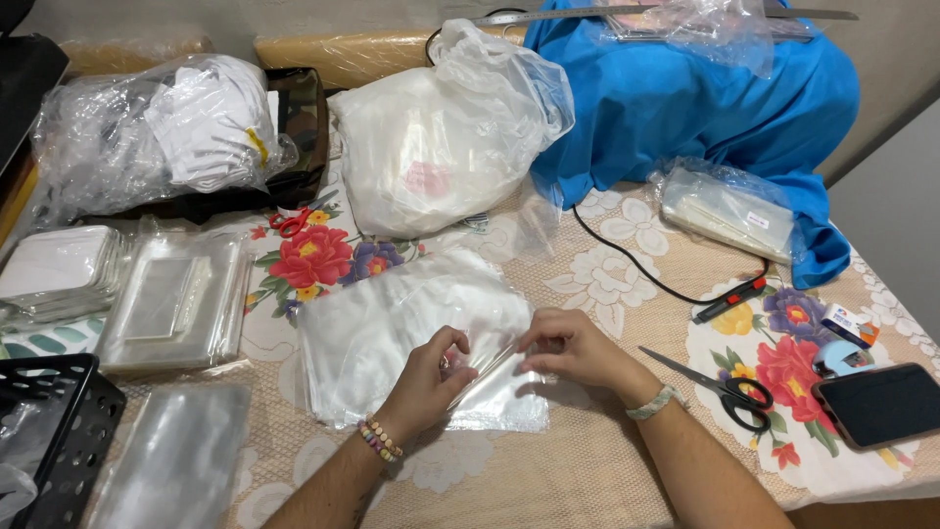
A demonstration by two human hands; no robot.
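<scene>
The left hand pinches the near edge of a clear plastic bag, its grip closed on the film with thumb and fingertips together. The right hand holds the same bag from the other side, fingers curled and its grip clamped on the edge too, so the film stretches between the two hands. The bag lies flat on the table, on top of a small stack of similar bags, just in front of the person.

To the right of the right hand lie black-handled scissors, and beyond them a dark phone near the table edge. A black cable runs across the floral cloth toward a blue fabric heap. Behind the bag sits a large white plastic sack, knotted at the top. To the left lies a stack of clear sleeves, with a black perforated basket at the near left corner. Small red-handled scissors rest farther back on the cloth.
</scene>
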